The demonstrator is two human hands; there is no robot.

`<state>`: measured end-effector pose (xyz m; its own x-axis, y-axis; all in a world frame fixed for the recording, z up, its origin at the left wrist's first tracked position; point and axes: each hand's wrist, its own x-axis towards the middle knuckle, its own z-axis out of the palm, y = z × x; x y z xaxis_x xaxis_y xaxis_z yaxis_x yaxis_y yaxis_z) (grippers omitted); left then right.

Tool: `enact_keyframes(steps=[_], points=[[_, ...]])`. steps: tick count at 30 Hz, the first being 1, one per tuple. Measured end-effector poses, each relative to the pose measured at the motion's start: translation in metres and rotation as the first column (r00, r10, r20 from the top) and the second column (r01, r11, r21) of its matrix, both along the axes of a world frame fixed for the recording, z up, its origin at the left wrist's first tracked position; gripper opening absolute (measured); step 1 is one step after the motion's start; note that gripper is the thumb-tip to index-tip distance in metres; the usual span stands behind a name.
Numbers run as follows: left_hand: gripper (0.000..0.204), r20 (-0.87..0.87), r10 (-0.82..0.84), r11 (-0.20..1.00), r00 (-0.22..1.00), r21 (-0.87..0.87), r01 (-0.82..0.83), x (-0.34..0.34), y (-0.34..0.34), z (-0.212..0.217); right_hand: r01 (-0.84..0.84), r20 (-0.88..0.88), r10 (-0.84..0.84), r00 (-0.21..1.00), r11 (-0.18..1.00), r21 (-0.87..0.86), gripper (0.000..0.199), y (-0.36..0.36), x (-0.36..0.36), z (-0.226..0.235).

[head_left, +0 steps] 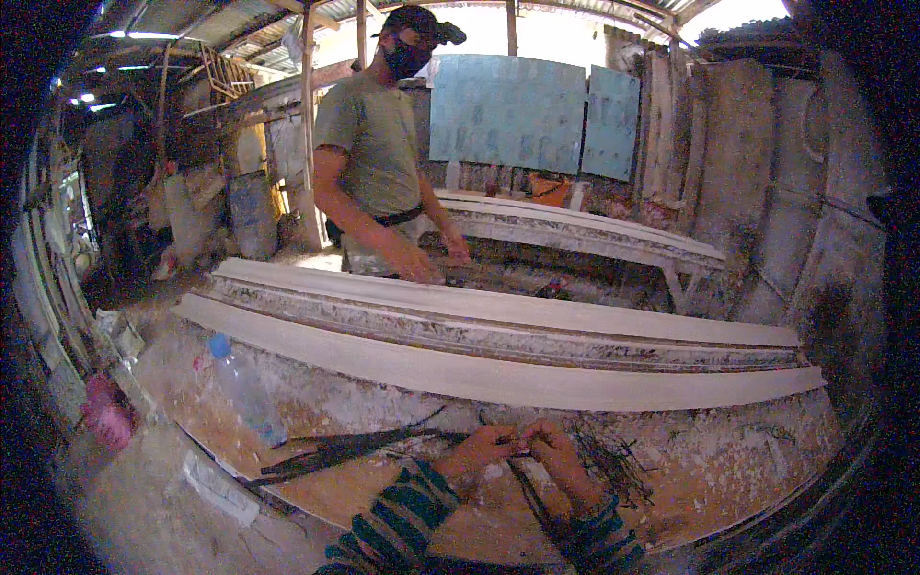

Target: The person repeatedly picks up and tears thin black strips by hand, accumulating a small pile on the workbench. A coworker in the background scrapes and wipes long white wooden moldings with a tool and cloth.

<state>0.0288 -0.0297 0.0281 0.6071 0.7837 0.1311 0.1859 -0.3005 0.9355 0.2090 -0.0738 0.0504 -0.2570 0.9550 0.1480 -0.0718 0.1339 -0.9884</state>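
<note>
Close to the near side of the work table, my left hand and my right hand meet with their fingertips pinched together. Between them they hold a thin dark strip, which hangs down toward me; its upper end is hidden by my fingers. A bundle of long dark strips lies left of my left hand. Right of my right hand is a loose tangle of thin dark strands. Green striped sleeves cover both my forearms.
Two long pale moulded lengths lie across the table. A clear bottle with a blue cap stands at left. Across the table, a person in a cap and mask reaches down. Another bench holds pale lengths behind.
</note>
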Motion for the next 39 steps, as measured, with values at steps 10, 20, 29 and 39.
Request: enact_keyframes(steps=[10,20,29,39], points=[[0.027,0.276,-0.243,0.862,0.93,-0.377,0.338,-0.008,0.004,-0.017,-0.337,-0.321,0.281,0.904,0.932,-0.133,0.008,-0.008,0.002,0.014],[0.021,0.346,-0.256,0.853,0.903,-0.359,0.379,-0.01,-0.005,-0.014,-0.457,-0.326,0.418,0.848,0.888,-0.049,0.012,0.005,0.015,-0.004],[0.019,0.412,-0.207,0.837,0.887,-0.395,0.379,-0.002,0.007,-0.038,-0.324,-0.216,0.288,0.933,0.933,-0.156,0.008,-0.004,0.014,0.002],[0.02,0.359,0.137,0.9,0.923,-0.434,0.035,0.007,0.006,-0.021,0.098,0.222,-0.134,0.966,0.981,0.169,0.019,-0.008,-0.01,0.022]])
